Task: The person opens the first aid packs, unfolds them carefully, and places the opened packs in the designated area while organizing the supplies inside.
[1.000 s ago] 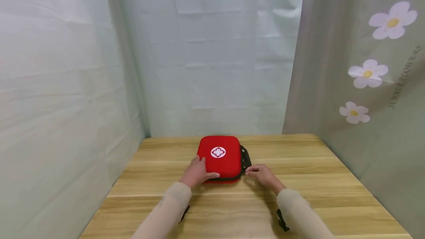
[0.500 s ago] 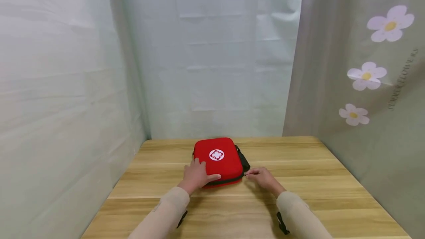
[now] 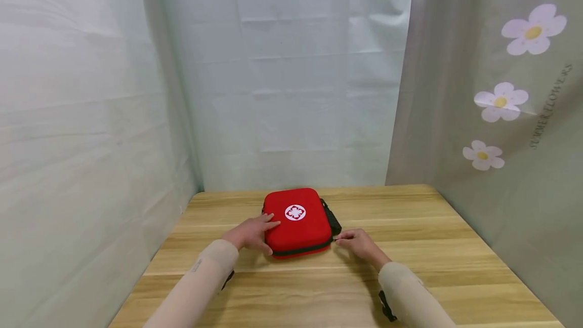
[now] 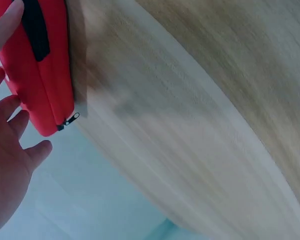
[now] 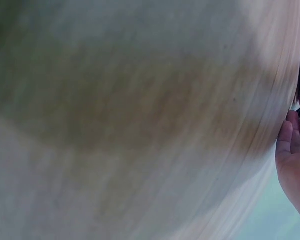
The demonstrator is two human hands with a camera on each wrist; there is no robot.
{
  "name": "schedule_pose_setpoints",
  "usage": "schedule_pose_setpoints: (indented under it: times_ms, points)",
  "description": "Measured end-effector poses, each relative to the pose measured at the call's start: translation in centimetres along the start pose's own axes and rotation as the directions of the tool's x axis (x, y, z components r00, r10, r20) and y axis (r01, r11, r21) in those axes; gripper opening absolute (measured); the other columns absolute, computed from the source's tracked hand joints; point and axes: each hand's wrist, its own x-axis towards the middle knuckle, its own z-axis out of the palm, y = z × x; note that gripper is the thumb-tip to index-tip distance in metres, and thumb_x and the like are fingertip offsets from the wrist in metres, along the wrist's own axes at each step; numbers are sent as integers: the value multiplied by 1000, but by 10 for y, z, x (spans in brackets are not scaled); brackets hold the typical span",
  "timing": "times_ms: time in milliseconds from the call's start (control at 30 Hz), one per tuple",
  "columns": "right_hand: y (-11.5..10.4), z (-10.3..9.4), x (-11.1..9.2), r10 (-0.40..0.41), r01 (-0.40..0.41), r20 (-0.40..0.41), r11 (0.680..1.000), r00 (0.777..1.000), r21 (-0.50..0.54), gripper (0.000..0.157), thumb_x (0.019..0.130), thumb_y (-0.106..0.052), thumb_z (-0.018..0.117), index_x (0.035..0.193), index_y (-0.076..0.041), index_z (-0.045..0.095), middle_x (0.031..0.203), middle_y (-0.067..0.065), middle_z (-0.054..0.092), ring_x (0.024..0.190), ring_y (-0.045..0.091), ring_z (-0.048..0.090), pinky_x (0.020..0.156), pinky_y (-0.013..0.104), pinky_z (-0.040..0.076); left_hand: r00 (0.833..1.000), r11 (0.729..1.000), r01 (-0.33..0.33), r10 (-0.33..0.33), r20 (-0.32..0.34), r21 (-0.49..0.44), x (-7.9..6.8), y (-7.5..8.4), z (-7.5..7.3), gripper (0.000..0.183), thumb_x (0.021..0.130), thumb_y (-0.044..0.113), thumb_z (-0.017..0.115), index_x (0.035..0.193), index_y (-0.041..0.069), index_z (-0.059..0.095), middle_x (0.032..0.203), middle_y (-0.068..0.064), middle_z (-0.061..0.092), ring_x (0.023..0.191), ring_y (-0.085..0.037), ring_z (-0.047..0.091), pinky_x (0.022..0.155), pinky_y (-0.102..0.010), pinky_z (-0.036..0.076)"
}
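Case [image 3: 302,229] looks light, firm-shelled, best braced by its edges [image 3: 300,252]: left hand [image 3: 253,232] spread, right hand [image 3: 359,244] pinching an apparent zip pull [image 3: 335,239].

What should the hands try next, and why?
Perhaps gently tug the small dark zip pull with the right hand while the left hand steadies the red case. The right seems to pinch that pull at the case's near right corner; the left lies spread at its left edge.

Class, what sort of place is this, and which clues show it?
Probably a curtained-off work booth: pale hangings stand around three sides of a wood-grain tabletop, and white flowers decorate the right-hand one.
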Motion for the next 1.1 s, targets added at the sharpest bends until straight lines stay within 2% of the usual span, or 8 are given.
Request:
schedule_pose_setpoints:
  times_ms: [133,267,367,533,767,933,1100]
  points:
    - [-1,0,0,23,-23,-2,1000,1000,4,11,91,-16,72,93,-6,75,98,1,71,92,15,57,81,33,46,999,999,-34,34,-23,9,1,2,2,78,79,33,84,146,10,51,157,-17,34,144,-39,27,113,-51,30]
    - [-3,-1,-1,45,-44,-38,999,998,20,10,91,-14,72,95,-6,76,103,3,70,101,19,60,88,38,47,992,995,-102,101,-71,-11,2,5,7,77,79,33,85,142,2,53,155,-21,35,144,-41,27,113,-52,30]
    - [-2,-4,-1,65,-64,-75,998,995,24,11,91,-14,72,98,-6,76,107,4,71,106,22,60,93,41,46,989,994,-109,108,-101,-6,3,11,12,77,78,36,84,140,1,54,151,-22,41,141,-41,32,111,-53,33]
    - [2,-7,1,84,-83,-110,996,990,15,11,91,-14,71,97,-5,76,104,4,71,100,18,59,89,37,45,987,993,-49,65,-150,103,4,25,21,79,79,50,80,140,6,56,146,-18,48,134,-37,43,108,-49,38]
    - [3,-9,1,48,-48,-101,999,994,3,8,91,-11,71,94,-6,76,101,3,72,99,16,60,89,36,45,970,967,43,20,-244,251,11,55,32,79,77,65,74,133,10,62,128,-12,59,119,-31,53,101,-50,43]
    - [4,-11,-2,37,-39,-101,999,994,-16,6,89,-11,74,92,-8,77,102,4,72,103,20,62,92,39,45,950,941,99,7,-313,323,22,77,42,75,74,73,70,116,11,66,107,-8,59,101,-25,54,86,-45,46]
    - [7,-16,-4,13,-15,-71,999,997,-28,7,89,-13,73,93,-9,77,101,3,72,102,19,61,92,39,45,926,916,178,-33,-377,359,36,104,51,76,72,78,68,107,11,65,102,-10,60,96,-25,54,82,-44,47]
